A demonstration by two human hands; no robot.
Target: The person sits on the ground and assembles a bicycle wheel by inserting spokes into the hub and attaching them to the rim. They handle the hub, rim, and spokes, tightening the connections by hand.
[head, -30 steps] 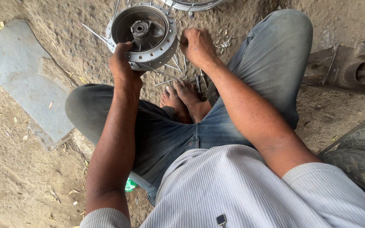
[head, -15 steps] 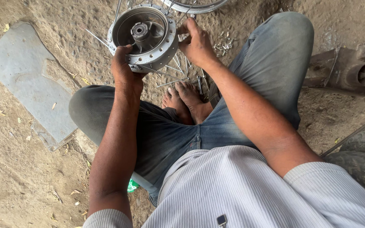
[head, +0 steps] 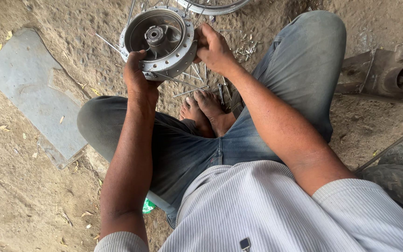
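I sit cross-legged on the dirt with a round grey metal wheel hub (head: 162, 35) in front of my bare feet. My left hand (head: 137, 74) grips the hub's near rim. My right hand (head: 213, 46) holds its right side, fingers curled over the flange. Thin metal spokes (head: 183, 84) stick out from the hub over the ground. A wheel rim (head: 213, 5) lies just beyond the hub at the top edge.
A flat grey slab (head: 33, 93) lies on the dirt to the left. Small loose nipples (head: 247, 47) are scattered right of the hub. A rusty metal stand (head: 388, 72) is at the right, and tyres (head: 402, 172) at the lower right.
Both hands keep their hold on the hub; the right hand has shifted slightly on the flange. The hub looks turned a little.
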